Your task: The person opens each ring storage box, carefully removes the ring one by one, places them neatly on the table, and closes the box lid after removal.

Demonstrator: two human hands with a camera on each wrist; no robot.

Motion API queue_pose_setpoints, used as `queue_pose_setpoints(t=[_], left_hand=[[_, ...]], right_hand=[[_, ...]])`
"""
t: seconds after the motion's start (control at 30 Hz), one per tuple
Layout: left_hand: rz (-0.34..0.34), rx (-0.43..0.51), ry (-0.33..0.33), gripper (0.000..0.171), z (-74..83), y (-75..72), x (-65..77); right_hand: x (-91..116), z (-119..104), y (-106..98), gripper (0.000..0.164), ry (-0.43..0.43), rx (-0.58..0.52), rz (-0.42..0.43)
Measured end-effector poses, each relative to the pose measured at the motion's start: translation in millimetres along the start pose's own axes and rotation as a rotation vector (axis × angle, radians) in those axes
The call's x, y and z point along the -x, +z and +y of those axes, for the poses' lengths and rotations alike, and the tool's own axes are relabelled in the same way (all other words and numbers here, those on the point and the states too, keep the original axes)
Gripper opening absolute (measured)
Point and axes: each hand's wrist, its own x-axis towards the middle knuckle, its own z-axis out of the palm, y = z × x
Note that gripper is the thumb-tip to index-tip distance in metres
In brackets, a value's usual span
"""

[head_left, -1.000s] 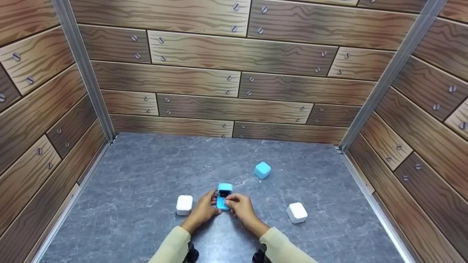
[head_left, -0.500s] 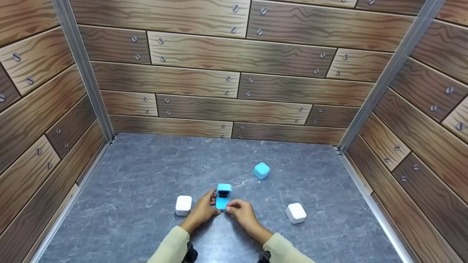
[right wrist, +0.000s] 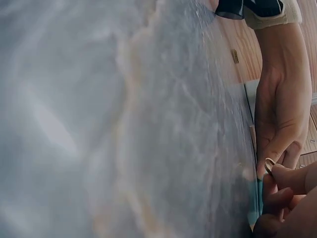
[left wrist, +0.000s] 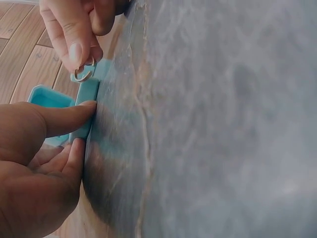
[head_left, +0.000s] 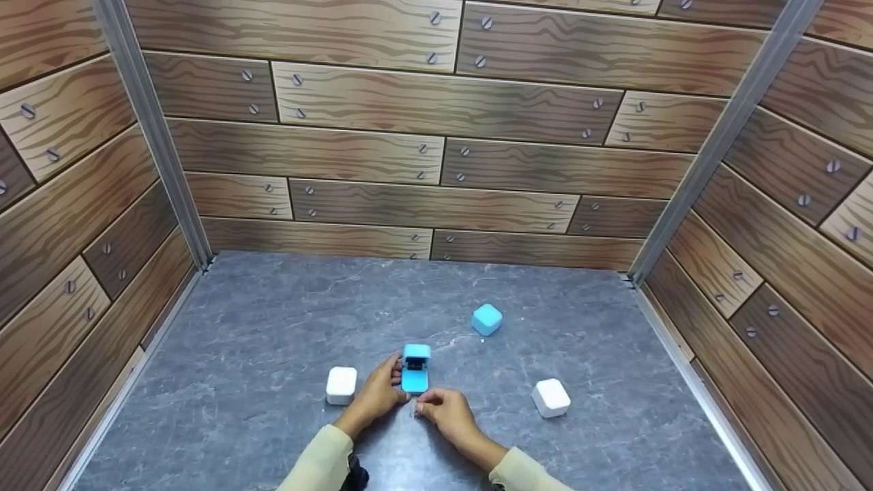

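Right hand [head_left: 447, 412] drew back; ring [left wrist: 83, 79] points left.

A turquoise box [left wrist: 88, 91] is gripped low at its base by the left hand [left wrist: 32, 188], the thumb laid across its near side and the fingers tucked under the thumb. Its hollow lid [left wrist: 52, 98] is raised. A gold-coloured ring [left wrist: 84, 78] is pinched between the fingertips of the right hand [left wrist: 72, 29], near the box; whether the two touch cannot be told. Beyond the far edge of the grey-veined tabletop [left wrist: 213, 124], plank-patterned wall [left wrist: 29, 69] is seen.
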Motion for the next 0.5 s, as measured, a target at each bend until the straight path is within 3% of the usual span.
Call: queue_pose_setpoints(t=[0.23,0.5], left_hand=[[0.007,0.023,-0.041,0.089,-0.3,1.8,0.4],[-0.002,0.019,-0.045,0.087,1.7,1.5,0.1]], right_hand=[[6.8,-3.0,-0.4,0.006,-0.009,0.156,0.017],[12.5,-4.7,-0.4,0.007,-0.012,0.309,0.049]])
